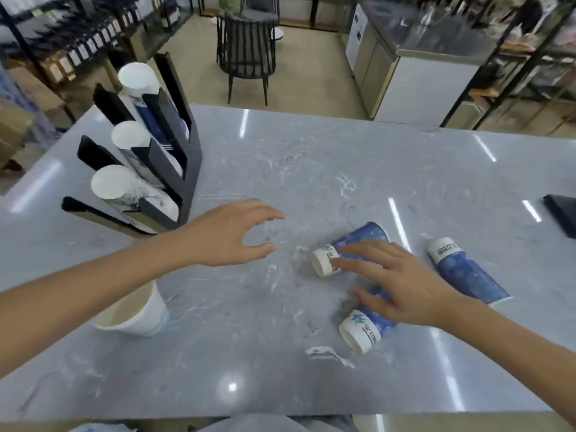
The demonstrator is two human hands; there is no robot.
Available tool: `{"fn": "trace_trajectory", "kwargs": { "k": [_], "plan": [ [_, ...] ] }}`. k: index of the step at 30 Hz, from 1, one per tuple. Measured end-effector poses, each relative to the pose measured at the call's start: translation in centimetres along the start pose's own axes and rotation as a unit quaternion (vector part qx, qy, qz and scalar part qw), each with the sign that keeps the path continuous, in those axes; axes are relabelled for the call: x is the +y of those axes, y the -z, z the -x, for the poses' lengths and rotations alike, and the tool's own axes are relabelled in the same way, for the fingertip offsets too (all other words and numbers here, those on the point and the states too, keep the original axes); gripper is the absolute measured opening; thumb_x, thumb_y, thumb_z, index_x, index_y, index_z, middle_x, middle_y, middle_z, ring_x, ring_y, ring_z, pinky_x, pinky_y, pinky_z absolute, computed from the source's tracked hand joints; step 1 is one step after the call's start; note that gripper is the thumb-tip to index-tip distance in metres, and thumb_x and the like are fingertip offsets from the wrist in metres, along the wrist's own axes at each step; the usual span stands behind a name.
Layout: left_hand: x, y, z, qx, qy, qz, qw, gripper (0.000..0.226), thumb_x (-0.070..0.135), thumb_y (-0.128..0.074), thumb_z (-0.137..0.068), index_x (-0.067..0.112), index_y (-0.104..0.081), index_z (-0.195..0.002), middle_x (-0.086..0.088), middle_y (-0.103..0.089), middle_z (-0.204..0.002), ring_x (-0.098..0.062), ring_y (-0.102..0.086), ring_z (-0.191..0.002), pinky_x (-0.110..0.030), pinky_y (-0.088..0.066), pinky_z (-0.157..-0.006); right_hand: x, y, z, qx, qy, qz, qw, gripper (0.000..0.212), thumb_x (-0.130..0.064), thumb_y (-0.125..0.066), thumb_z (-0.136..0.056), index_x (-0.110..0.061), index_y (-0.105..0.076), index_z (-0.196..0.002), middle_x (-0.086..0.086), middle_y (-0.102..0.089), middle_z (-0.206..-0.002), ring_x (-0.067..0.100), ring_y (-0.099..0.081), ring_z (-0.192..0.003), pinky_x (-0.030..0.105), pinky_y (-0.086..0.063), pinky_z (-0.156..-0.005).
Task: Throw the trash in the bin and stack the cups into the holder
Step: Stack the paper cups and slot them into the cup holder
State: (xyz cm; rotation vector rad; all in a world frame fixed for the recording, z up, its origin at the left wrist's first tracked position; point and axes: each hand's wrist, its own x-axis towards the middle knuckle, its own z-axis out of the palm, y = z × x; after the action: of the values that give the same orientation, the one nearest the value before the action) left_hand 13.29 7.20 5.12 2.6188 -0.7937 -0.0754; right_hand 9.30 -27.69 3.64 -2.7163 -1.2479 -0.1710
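Three blue paper cups lie on their sides on the grey marble counter: one under my right fingertips, one below my right palm, one further right. My right hand rests spread over the first two, fingers touching the upper cup, not closed around it. My left hand hovers open above the counter, left of the cups, holding nothing. A black cup holder at the left back carries three slanted stacks of cups. A white cup stands upright under my left forearm.
A black flat object lies at the counter's right edge. Beyond the counter stand a black chair, a steel cabinet and shelving on both sides. No bin is in view.
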Motion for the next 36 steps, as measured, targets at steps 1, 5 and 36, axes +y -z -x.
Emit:
{"fn": "trace_trajectory", "kwargs": {
  "k": [1, 5, 36],
  "plan": [
    [0.2, -0.9, -1.2, -0.008, 0.001, 0.002, 1.0, 0.058, 0.057, -0.059, -0.091, 0.038, -0.044, -0.144, 0.022, -0.048, -0.121, 0.005, -0.045, -0.107, -0.014, -0.033, -0.091, 1.0, 0.0, 1.3, -0.021, -0.013, 0.003, 1.0, 0.049, -0.043, -0.057, -0.097, -0.027, -0.056, -0.144, 0.0, -0.058, -0.144, 0.026, -0.059, -0.129, 0.043, -0.053, -0.099],
    [1.4, -4.2, -5.7, -0.041, 0.017, 0.023, 0.999, 0.068, 0.059, -0.063, -0.087, 0.033, -0.042, -0.147, 0.01, -0.054, -0.133, -0.002, -0.049, -0.111, -0.017, -0.036, -0.095, 4.7, -0.6, 5.4, -0.088, -0.02, 0.018, 0.996, 0.055, -0.055, -0.06, -0.095, -0.033, -0.051, -0.145, -0.002, -0.053, -0.149, 0.023, -0.053, -0.134, 0.041, -0.051, -0.101],
    [6.2, -10.6, -8.0, -0.042, 0.172, -0.035, 0.984, 0.081, 0.029, -0.08, -0.07, 0.033, -0.047, -0.144, 0.008, -0.055, -0.129, -0.016, -0.056, -0.116, -0.038, -0.054, -0.087, 14.9, -3.2, 9.5, -0.118, -0.021, -0.072, 0.99, 0.099, -0.027, -0.078, -0.071, -0.041, -0.024, -0.153, 0.002, -0.034, -0.15, 0.025, -0.056, -0.125, 0.035, -0.058, -0.091]
  ]
}}
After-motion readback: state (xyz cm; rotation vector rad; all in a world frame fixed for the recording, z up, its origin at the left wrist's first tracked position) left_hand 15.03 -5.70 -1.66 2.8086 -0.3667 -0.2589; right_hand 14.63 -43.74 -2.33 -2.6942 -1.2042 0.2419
